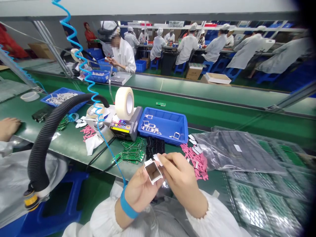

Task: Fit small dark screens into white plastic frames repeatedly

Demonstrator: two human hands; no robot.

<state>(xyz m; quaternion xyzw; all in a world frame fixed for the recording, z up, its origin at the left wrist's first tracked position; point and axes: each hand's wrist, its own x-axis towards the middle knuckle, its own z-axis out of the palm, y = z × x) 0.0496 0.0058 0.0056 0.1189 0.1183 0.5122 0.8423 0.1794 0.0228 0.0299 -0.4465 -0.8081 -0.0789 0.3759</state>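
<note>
Bench: your green worktop (71, 141) carries a blue tray (168, 123) of small pale frames, with a tape machine (123, 126) just left of it and a tape roll (120, 102) standing on top.
Near your hands: green circuit boards (132, 151), black parts (155, 146) and, to the right, pink pieces (197, 164) beside a dark plastic-covered stack (232, 151).
Left side: 1 black hose (39, 144) arches over; beyond it, 1 co-worker's hand (8, 128) rests on the bench.
Room: people in white coats (189, 46) work along a far bench.
Small screen: the white-framed small screen (153, 171) sits in your left hand, above your lap.
Left hand: your left hand (142, 189), palm up, wrist in a blue band (127, 204), has its fingers closed around the screen.
Right hand: your right hand (181, 174) comes in palm down, fingertips pinched on 1 white slip (158, 160) at the screen's edge.
</note>
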